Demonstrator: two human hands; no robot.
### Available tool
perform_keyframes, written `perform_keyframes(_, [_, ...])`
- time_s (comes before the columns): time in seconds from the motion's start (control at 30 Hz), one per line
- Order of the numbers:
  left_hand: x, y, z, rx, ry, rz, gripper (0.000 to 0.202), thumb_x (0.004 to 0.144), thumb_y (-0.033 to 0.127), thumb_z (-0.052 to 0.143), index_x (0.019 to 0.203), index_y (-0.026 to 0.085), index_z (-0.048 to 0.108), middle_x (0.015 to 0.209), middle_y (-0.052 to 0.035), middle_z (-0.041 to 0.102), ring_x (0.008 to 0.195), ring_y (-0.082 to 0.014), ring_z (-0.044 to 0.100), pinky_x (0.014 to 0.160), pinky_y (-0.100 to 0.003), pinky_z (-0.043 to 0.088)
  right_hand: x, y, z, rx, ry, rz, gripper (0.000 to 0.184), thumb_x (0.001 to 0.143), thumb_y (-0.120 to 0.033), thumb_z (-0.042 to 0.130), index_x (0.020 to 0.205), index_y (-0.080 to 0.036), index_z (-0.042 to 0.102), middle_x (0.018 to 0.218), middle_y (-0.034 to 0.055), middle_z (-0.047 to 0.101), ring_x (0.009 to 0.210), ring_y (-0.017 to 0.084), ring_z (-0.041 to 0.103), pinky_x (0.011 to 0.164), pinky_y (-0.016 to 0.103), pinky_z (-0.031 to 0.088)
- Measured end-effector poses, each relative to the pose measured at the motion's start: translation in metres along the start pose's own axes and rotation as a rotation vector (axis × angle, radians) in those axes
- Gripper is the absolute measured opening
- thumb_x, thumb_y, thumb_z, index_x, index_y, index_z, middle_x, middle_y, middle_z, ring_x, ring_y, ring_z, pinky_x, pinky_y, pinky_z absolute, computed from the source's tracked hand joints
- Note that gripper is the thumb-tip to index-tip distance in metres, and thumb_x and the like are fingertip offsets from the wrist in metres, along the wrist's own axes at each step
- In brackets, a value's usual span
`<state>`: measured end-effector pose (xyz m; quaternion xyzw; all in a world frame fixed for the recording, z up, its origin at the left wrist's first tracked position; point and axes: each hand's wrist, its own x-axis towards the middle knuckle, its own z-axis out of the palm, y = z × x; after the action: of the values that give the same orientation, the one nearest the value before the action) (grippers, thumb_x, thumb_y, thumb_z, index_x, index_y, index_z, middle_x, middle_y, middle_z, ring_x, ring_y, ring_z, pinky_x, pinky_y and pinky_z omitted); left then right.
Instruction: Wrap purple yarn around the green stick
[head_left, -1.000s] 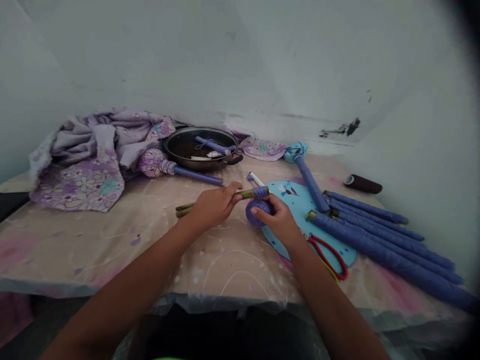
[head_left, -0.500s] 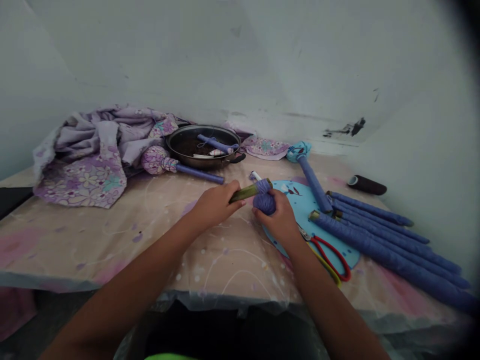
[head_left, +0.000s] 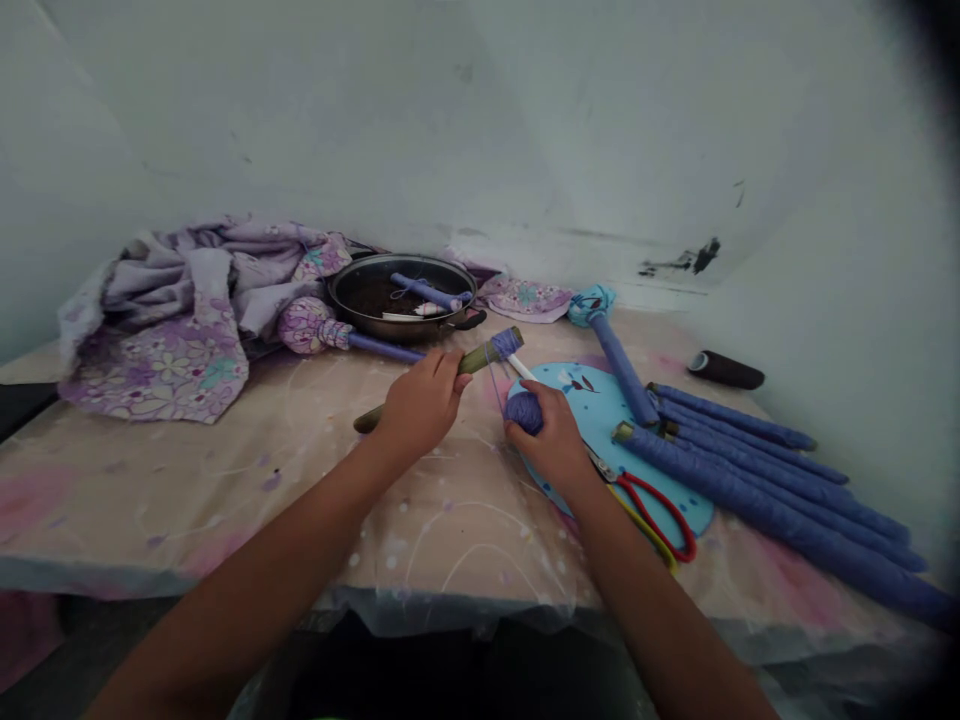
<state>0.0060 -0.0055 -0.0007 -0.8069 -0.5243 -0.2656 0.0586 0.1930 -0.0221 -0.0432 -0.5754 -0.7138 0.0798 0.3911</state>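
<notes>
My left hand [head_left: 424, 402] is closed round a green bamboo stick [head_left: 480, 358], which slants up to the right over the table. Purple yarn is wound about the stick's upper end. A strand runs from there down to a ball of purple yarn [head_left: 523, 411], gripped in my right hand [head_left: 553, 435]. Just behind my right fingers a thin white stick [head_left: 521, 367] shows in part. Below my right wrist lie scissors with red and yellow handles [head_left: 660, 515], on a light blue patterned piece [head_left: 559, 378].
Several purple-wrapped sticks [head_left: 750, 495] lie at the right, near a dark spool [head_left: 726, 370]. A stick with a blue cloth head [head_left: 592, 305] lies behind them. At the back stand a black pan [head_left: 352, 322] and, left of it, bunched floral cloth [head_left: 172, 360].
The stick's wrapped end has moved up and left, away from my right hand. A strand now stretches between stick and ball, and the stick's lower end has come into view.
</notes>
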Motion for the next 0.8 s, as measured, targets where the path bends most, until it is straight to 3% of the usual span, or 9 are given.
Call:
perform_keyframes(0.23, [-0.002, 0.001, 0.000, -0.015, 0.107, 0.067, 0.040, 0.088, 0.037, 0.027, 0.113, 0.011, 0.046, 0.101, -0.0114, 0.054, 0.091, -0.0206, 0.052, 0.075, -0.031, 0.043, -0.003, 0.001, 0.003, -0.257, -0.026, -0.009, 0.040, 0.064, -0.022, 0.055, 0.103, -0.018, 0.058, 0.105, 0.0132, 0.042, 0.100, 0.029, 0.042, 0.088, 0.044, 0.036])
perform_keyframes(0.37, [-0.004, 0.001, 0.001, -0.050, 0.166, 0.086, 0.039, 0.088, 0.037, 0.027, 0.112, 0.011, 0.045, 0.100, -0.0121, 0.055, 0.091, -0.0204, 0.052, 0.075, -0.030, 0.043, -0.004, 0.001, 0.005, -0.333, 0.021, -0.051, 0.032, 0.068, -0.033, 0.057, 0.097, -0.021, 0.061, 0.103, 0.0126, 0.042, 0.097, 0.030, 0.040, 0.083, 0.046, 0.037])
perform_keyframes(0.43, [-0.005, 0.001, 0.000, -0.072, 0.196, 0.085, 0.038, 0.088, 0.036, 0.028, 0.112, 0.012, 0.045, 0.100, -0.0121, 0.055, 0.091, -0.0202, 0.052, 0.075, -0.030, 0.043, -0.002, 0.003, 0.005, -0.326, 0.042, -0.047, 0.028, 0.073, -0.037, 0.053, 0.094, -0.022, 0.061, 0.100, 0.0123, 0.044, 0.094, 0.029, 0.041, 0.082, 0.045, 0.037])
perform_keyframes(0.53, [-0.005, -0.001, 0.000, -0.102, 0.197, 0.077, 0.037, 0.088, 0.036, 0.028, 0.110, 0.012, 0.045, 0.098, -0.0119, 0.055, 0.090, -0.0202, 0.052, 0.075, -0.030, 0.043, 0.004, 0.011, 0.005, -0.253, 0.033, -0.007, 0.026, 0.081, -0.032, 0.041, 0.089, -0.020, 0.062, 0.090, 0.0108, 0.050, 0.088, 0.025, 0.046, 0.081, 0.042, 0.037])
perform_keyframes(0.63, [-0.005, -0.003, -0.001, -0.167, 0.175, 0.061, 0.037, 0.088, 0.036, 0.026, 0.110, 0.012, 0.045, 0.096, -0.0111, 0.056, 0.090, -0.0201, 0.052, 0.075, -0.031, 0.043, 0.010, 0.021, 0.004, -0.157, 0.063, 0.051, 0.028, 0.083, -0.029, 0.036, 0.085, -0.018, 0.062, 0.079, 0.0086, 0.054, 0.082, 0.022, 0.048, 0.076, 0.038, 0.038])
perform_keyframes(0.8, [-0.006, -0.003, -0.001, -0.395, 0.124, 0.077, 0.040, 0.088, 0.039, 0.027, 0.114, 0.014, 0.043, 0.097, -0.0105, 0.057, 0.089, -0.0192, 0.054, 0.076, -0.032, 0.043, 0.015, 0.027, 0.000, -0.085, 0.084, 0.112, 0.032, 0.085, -0.030, 0.030, 0.081, -0.017, 0.059, 0.077, 0.0083, 0.058, 0.082, 0.022, 0.049, 0.074, 0.036, 0.038])
